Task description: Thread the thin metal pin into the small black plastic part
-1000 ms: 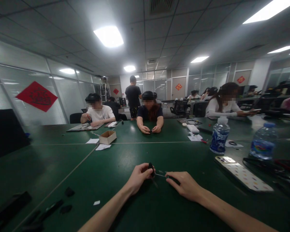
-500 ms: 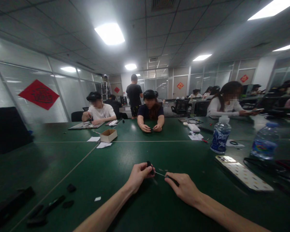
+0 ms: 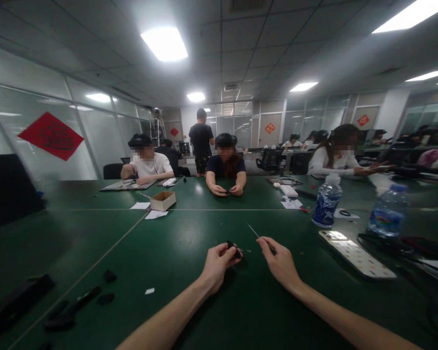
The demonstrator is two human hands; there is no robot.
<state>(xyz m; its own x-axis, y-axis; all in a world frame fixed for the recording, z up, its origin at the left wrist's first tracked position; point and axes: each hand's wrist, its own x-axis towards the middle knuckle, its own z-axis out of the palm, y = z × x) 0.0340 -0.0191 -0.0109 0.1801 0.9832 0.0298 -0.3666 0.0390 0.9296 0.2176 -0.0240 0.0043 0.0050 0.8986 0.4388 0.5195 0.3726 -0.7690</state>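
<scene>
My left hand (image 3: 217,266) rests on the green table (image 3: 175,253) with its fingers pinched round a small black part (image 3: 234,249). To its right, my right hand (image 3: 280,263) grips a thin screwdriver (image 3: 260,236) whose metal tip points up and to the left, clear of the black part. The two hands are a short gap apart near the table's middle front.
Two water bottles (image 3: 327,201) (image 3: 387,216), a phone in a patterned case (image 3: 355,253) and dark cables lie at the right. Small black pieces (image 3: 109,276) and a white scrap (image 3: 149,291) lie at the left. A cardboard box (image 3: 162,200) and several seated people are across the table.
My right hand has drawn the screwdriver out of the black part and tilted its tip upward. The left hand keeps its hold and has barely moved.
</scene>
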